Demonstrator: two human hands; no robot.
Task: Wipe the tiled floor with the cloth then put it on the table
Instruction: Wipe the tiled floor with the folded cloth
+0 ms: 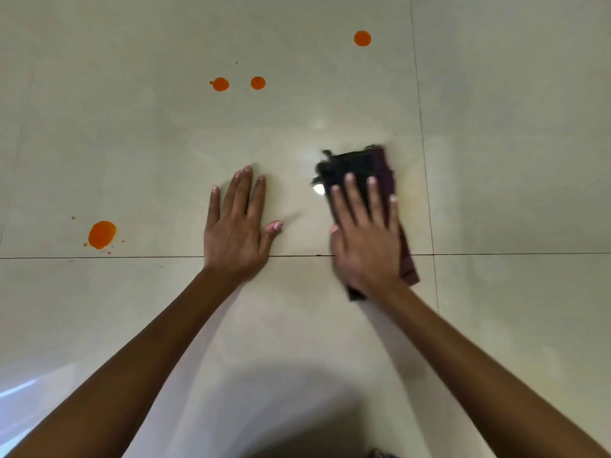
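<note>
A dark cloth [360, 163], black with a purple edge, lies folded flat on the cream tiled floor [512, 127]. My right hand [363, 233] presses down on it with fingers spread, covering its middle; the cloth sticks out beyond the fingertips and past the wrist. My left hand [239, 226] rests flat on the bare tile to the left of the cloth, fingers apart, holding nothing. Several orange spill spots mark the floor: a large one [101, 234] at the left, two [221, 83] [258, 83] further ahead, one [362, 38] far ahead.
Dark grout lines [99, 257] cross the floor, one running left to right under both hands, another front to back just right of the cloth. Small orange specks surround the large spot. My shadow falls on the tile near the bottom edge. No table is in view.
</note>
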